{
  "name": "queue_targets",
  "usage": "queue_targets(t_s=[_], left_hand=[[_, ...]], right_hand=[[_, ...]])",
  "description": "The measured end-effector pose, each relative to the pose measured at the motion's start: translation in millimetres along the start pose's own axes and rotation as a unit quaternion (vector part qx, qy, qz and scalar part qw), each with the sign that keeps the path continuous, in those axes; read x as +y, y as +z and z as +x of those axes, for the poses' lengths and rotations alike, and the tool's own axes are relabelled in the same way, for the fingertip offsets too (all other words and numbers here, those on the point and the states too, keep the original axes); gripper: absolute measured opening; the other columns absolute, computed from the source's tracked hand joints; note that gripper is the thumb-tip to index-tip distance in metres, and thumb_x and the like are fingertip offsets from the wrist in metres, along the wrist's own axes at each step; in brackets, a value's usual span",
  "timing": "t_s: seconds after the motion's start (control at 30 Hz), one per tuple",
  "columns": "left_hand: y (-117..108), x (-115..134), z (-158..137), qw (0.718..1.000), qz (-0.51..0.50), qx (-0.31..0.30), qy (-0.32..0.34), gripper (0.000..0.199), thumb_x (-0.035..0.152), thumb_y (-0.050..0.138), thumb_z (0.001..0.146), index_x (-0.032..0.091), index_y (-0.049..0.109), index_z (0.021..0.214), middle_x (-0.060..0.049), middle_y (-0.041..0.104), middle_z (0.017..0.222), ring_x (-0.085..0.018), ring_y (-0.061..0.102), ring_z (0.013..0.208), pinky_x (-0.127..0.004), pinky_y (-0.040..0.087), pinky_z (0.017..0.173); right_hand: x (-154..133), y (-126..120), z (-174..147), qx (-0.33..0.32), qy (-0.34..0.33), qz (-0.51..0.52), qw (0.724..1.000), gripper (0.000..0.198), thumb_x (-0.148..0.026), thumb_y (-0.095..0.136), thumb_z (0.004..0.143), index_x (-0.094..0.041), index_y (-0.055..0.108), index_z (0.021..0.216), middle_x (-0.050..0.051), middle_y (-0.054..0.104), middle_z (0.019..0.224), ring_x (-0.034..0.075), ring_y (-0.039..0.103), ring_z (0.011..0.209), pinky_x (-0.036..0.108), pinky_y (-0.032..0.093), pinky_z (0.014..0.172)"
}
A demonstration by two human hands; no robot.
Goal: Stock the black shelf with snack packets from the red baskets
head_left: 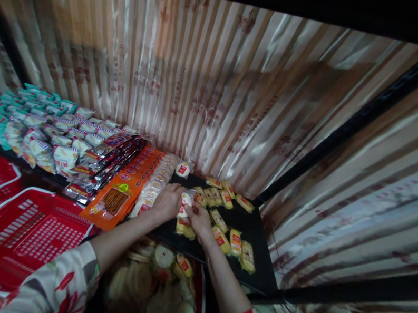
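Note:
A small white snack packet with a red label [185, 203] is between my two hands above the black shelf board [194, 245]. My left hand [167, 205] closes on its left side, fingers partly hidden. My right hand [200, 220] grips it from the right. Just left of my left hand runs a row of white round packets [157, 180], and one more round packet [182, 169] lies at the back. Yellow-wrapped snack packets [235, 242] lie scattered to the right of my hands; another yellow packet [184, 228] is just below them.
Further left are an orange snack bag [117, 200], dark shiny packets [112, 159] and white-and-teal bags [38, 122]. Red baskets [31, 233] stand in front of the shelf. Below my arms, a container holds round packets [138, 278]. Black posts [341, 130] frame the shelf; striped plastic sheeting [205, 81] hangs behind.

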State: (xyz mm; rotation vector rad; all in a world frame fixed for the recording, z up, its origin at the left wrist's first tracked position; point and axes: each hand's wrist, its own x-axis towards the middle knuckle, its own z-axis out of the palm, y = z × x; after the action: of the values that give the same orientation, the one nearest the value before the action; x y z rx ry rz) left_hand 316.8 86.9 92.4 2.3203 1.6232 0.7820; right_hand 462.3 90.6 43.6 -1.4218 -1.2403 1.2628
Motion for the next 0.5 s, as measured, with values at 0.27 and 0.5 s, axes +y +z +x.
queue_targets(t_s=[0.27,0.5], left_hand=[[42,-2,13,0.997,-0.011,0.021,-0.070,0.052,0.008,0.043,0.076,0.004,0.044,0.128,-0.020,0.040,0.140,-0.030,0.025,0.136,-0.046,0.027,0.111],[42,-5,39,0.993,-0.047,-0.016,-0.107,0.052,0.009,0.040,0.079,0.000,0.043,0.129,-0.019,0.046,0.135,-0.027,0.038,0.130,-0.038,0.028,0.111]], right_hand=[[-30,19,66,0.036,0.050,-0.121,0.991,0.007,-0.021,0.053,0.077,-0.017,0.058,0.081,0.005,0.066,0.081,0.015,0.064,0.070,0.022,0.053,0.057],[-49,9,97,-0.028,0.090,-0.132,0.987,0.011,-0.020,0.064,0.070,-0.016,0.055,0.064,-0.003,0.054,0.049,0.012,0.059,0.052,0.022,0.052,0.055]])
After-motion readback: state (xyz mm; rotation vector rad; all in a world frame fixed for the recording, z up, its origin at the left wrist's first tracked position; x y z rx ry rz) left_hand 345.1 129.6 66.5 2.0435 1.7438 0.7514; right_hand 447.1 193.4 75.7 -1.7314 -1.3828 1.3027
